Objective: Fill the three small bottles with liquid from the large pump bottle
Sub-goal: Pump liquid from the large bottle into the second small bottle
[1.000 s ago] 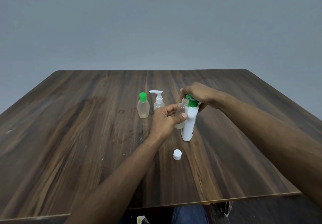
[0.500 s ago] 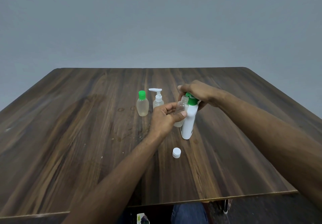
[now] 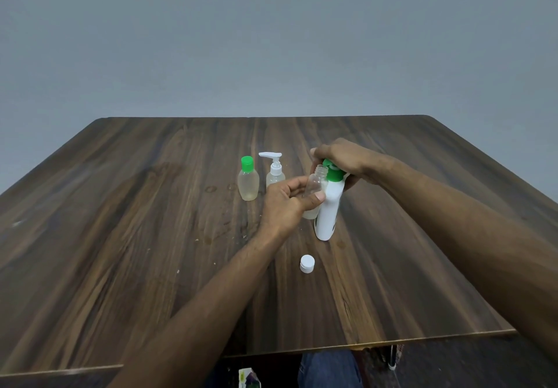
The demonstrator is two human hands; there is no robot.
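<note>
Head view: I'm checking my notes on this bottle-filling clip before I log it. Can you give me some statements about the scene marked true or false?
1. The left hand holds an uncapped clear bottle. True.
2. The loose white cap lies on the table, nearer the person than the bottles. True.
3. The right hand rests flat on the table. False: it sits on the green top of the large white bottle.
4. The green-capped small bottle lies on its side. False: it stands upright.
5. The small pump bottle stands beside the green-capped one. True.
</note>
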